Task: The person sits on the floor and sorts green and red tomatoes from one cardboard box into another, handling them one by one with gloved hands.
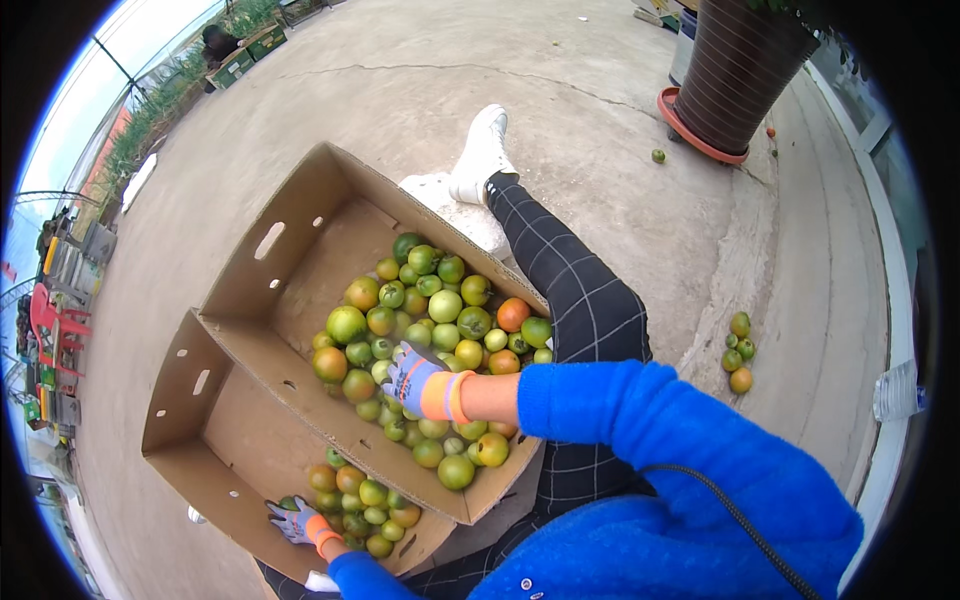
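Two open cardboard boxes stand side by side in front of me, both holding green and orange-tinged tomatoes. In the larger box (247,319), my gloved right hand (416,381) rests palm down on the tomato heap (445,306), its fingers apart and no tomato visibly enclosed. My gloved left hand (298,522) is inside the smaller box (180,420), at the left edge of a smaller tomato pile (364,506). A dark green tomato (288,502) shows between its thumb and fingers; whether it is gripped is hidden. Both gloves are grey-purple with orange cuffs.
My outstretched leg (570,262) lies along the larger box's right side. Loose tomatoes (739,349) sit on the concrete floor (600,97) at right, near a plastic bottle (896,391). A large planter (739,75) stands beyond. Far left are a red chair (56,322) and a person (219,43) beside boxes.
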Action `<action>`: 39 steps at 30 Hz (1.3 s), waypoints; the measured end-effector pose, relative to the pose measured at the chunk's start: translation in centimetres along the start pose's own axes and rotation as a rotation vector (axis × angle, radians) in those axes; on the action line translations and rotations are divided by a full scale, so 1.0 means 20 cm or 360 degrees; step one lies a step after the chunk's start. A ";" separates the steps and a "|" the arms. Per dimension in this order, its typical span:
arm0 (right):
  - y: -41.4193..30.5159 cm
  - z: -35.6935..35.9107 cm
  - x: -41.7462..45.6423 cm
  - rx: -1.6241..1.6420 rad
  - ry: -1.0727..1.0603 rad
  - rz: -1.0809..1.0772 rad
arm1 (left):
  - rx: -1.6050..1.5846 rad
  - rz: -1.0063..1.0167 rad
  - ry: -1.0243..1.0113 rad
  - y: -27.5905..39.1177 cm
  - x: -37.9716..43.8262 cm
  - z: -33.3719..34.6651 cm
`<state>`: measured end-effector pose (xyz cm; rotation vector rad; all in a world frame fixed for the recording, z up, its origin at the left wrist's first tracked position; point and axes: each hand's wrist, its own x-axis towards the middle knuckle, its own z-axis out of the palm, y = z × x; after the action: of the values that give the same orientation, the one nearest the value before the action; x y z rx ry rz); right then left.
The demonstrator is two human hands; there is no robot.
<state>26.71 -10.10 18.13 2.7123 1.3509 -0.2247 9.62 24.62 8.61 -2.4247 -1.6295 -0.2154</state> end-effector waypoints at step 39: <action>0.04 -0.28 -0.01 0.3088 -0.0382 -0.0110 | -0.1306 0.1732 0.0417 0.55 -0.68 -1.04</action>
<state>27.76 -9.79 23.67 3.1799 1.2740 -3.0507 14.68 3.04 24.40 -3.2216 0.0955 -1.0672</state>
